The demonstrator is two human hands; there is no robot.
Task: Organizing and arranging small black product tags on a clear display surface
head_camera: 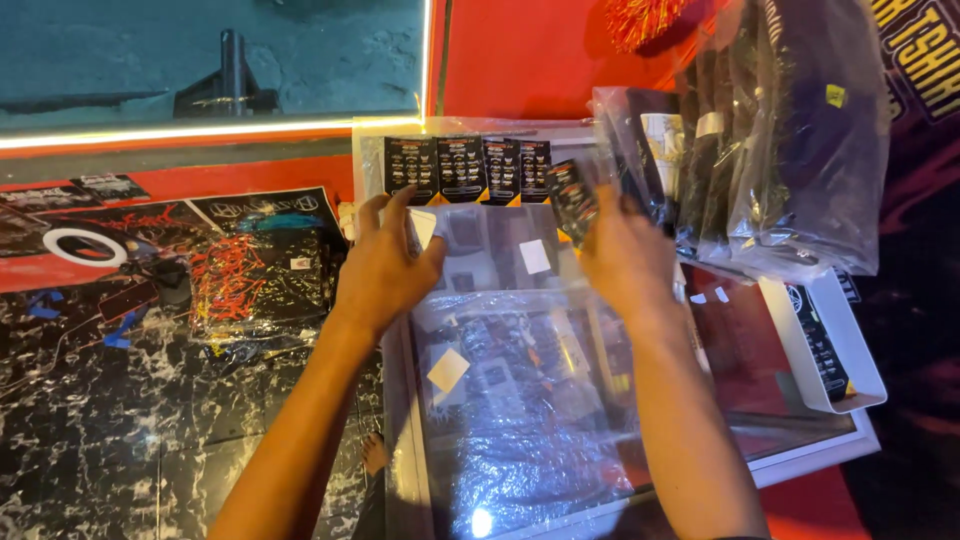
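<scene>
A: Both hands are up over the clear plastic bag lying on the glass-topped desk. The left hand has its fingers curled together, pinching what looks like a small white slip at the bag's upper left corner.

B: And the right hand?

A: Fingers closed on a small black printed card, held tilted just above the bag's top edge. Beyond the bag, four matching cards stand side by side in a row, upright against the far edge.

B: So the step in hand?

A: I'd judge it's sorting or placing cards: one is lifted, tilted, right beside the end of that row. The next move seems to call for a steady wrist, keeping the card square with its neighbours without knocking them.

B: Anything else nearby?

A: Right of the bag, a stack of bagged dark garments leans up, with a white tray below it. Left of the bag, a bagged black shirt with red print lies flat.
</scene>
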